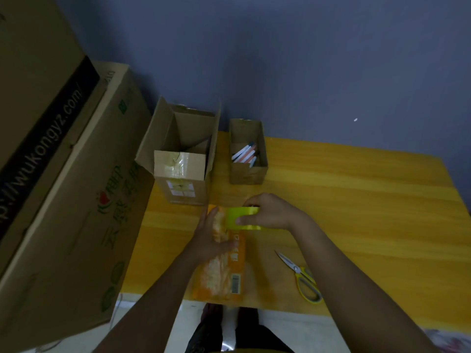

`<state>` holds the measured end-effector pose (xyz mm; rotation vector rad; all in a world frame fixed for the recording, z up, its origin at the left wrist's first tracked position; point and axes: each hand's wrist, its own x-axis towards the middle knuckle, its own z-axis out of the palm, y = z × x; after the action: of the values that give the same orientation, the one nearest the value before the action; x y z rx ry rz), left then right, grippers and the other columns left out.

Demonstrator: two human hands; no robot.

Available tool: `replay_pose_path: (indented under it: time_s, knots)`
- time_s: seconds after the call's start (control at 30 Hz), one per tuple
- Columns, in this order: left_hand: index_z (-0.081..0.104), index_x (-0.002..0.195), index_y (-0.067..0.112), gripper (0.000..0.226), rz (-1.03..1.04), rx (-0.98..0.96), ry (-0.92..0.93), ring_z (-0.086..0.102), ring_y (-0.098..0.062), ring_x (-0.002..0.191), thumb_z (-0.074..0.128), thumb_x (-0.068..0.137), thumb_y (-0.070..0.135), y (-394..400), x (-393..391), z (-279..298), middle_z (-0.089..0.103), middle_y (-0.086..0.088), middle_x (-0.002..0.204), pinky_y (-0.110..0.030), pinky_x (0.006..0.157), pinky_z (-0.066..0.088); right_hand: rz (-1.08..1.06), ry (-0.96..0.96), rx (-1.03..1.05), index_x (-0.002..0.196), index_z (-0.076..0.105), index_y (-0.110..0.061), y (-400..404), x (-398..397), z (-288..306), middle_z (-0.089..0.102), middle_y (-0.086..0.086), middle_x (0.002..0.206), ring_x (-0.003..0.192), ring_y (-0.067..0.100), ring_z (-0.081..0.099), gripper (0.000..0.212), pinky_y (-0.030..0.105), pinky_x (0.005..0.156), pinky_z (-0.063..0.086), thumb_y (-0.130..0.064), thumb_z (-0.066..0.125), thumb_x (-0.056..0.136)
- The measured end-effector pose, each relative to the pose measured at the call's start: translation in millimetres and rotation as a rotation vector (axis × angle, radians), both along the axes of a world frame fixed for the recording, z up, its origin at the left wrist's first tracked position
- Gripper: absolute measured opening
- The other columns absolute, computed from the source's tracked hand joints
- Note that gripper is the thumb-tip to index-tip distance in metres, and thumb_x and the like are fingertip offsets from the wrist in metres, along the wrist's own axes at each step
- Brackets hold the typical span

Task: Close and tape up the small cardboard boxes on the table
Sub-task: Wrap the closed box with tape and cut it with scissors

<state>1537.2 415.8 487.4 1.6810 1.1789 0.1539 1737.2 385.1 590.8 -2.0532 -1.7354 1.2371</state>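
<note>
**Orange box under both hands**

Orange box (224,271) lies flat at the near edge of the tabletop (356,212). Left hand (214,235) presses on its far half, fingers straight. Right hand (265,212) pinches a strip of yellow tape (242,217) over the box's far end, thumb under, fingers curled on top. Scissors (300,276) lie just right of the box, blades together. At the far edge: an open carton (183,159) (flaps up) and a small box (247,154) holding pens (244,154).
</note>
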Motion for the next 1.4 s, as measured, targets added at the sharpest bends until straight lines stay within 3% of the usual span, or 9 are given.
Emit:
replay_pose_path:
  time_s: [0.17,0.3,0.43,0.57,0.7,0.93,1.13,1.3,1.4]
  knots:
    - [0.012,0.152,0.018,0.123,0.158,0.042,-0.076,0.016,-0.020,0.144,0.091,0.059,0.031,-4,-1,-10,0.009,-0.005,0.158,-0.035,0.110,0.027,-0.046,-0.006,0.157,0.070,0.063,-0.006,0,-18,1,0.058,0.013,0.068,0.066,0.020,0.055,0.055,0.033,0.057,0.033,-0.060,0.072,0.073]
    - [0.011,0.153,0.016,0.128,0.189,-0.009,-0.109,0.019,-0.026,0.144,0.094,0.056,0.025,1,-6,-13,0.014,-0.011,0.156,-0.045,0.112,0.030,-0.016,-0.098,0.167,0.055,0.038,-0.013,7,-30,7,0.030,0.000,0.056,0.052,0.014,0.035,0.063,0.033,0.054,0.024,-0.065,0.070,0.073]
    - [0.010,0.153,0.021,0.129,0.173,-0.057,-0.105,0.027,-0.027,0.140,0.093,0.055,0.029,7,-8,-15,0.020,-0.013,0.153,-0.047,0.107,0.037,-0.006,-0.253,0.110,0.061,0.056,-0.016,14,-25,17,0.052,0.001,0.064,0.064,0.016,0.053,0.060,0.032,0.052,0.039,-0.075,0.064,0.068]
    - [0.007,0.153,0.030,0.123,0.132,-0.110,-0.098,0.028,-0.025,0.139,0.091,0.062,0.025,10,-6,-17,0.017,-0.010,0.152,-0.040,0.107,0.036,-0.026,-0.476,-0.143,0.059,0.049,-0.017,-4,14,8,0.048,-0.001,0.061,0.057,0.016,0.049,0.066,0.029,0.047,0.031,-0.082,0.058,0.067]
    - [0.003,0.151,0.037,0.121,0.049,-0.148,-0.061,0.018,-0.025,0.142,0.088,0.065,0.030,12,-3,-13,0.010,-0.008,0.154,-0.040,0.107,0.031,-0.074,-0.417,-0.267,0.097,0.069,-0.007,-19,32,-30,0.065,0.007,0.087,0.085,0.025,0.063,0.075,0.037,0.070,0.050,-0.078,0.052,0.077]
    - [-0.004,0.149,0.045,0.124,0.024,-0.196,0.001,0.016,-0.028,0.143,0.087,0.065,0.037,19,-7,-10,0.008,-0.007,0.155,-0.045,0.107,0.031,-0.077,-0.430,-0.367,0.119,0.059,-0.006,-16,25,-77,0.061,0.011,0.120,0.107,0.030,0.059,0.080,0.035,0.077,0.043,-0.074,0.053,0.079]
    - [-0.022,0.137,0.056,0.124,-0.079,-0.194,0.175,0.003,-0.031,0.146,0.079,0.065,0.057,20,-7,-4,-0.007,-0.006,0.158,-0.050,0.111,0.025,-0.050,-0.520,-0.359,0.127,0.053,-0.011,-2,7,-100,0.055,0.008,0.127,0.114,0.028,0.056,0.072,0.034,0.075,0.041,-0.069,0.048,0.084]
    - [-0.028,0.146,0.023,0.137,-0.188,0.106,0.591,-0.035,-0.029,0.139,0.053,0.059,0.089,8,28,15,-0.036,-0.009,0.152,-0.064,0.107,-0.018,-0.138,-0.516,-0.295,0.098,0.062,-0.015,-11,4,-107,0.064,0.003,0.102,0.094,0.024,0.063,0.064,0.030,0.063,0.042,-0.074,0.051,0.077]
    - [-0.034,0.142,0.010,0.143,-0.157,0.053,0.674,-0.026,-0.034,0.142,0.064,0.064,0.078,-10,59,24,-0.040,-0.012,0.149,-0.070,0.107,0.001,-0.215,-0.467,-0.238,0.096,0.065,-0.021,-23,8,-105,0.066,-0.001,0.099,0.093,0.021,0.064,0.065,0.028,0.062,0.040,-0.079,0.052,0.071]
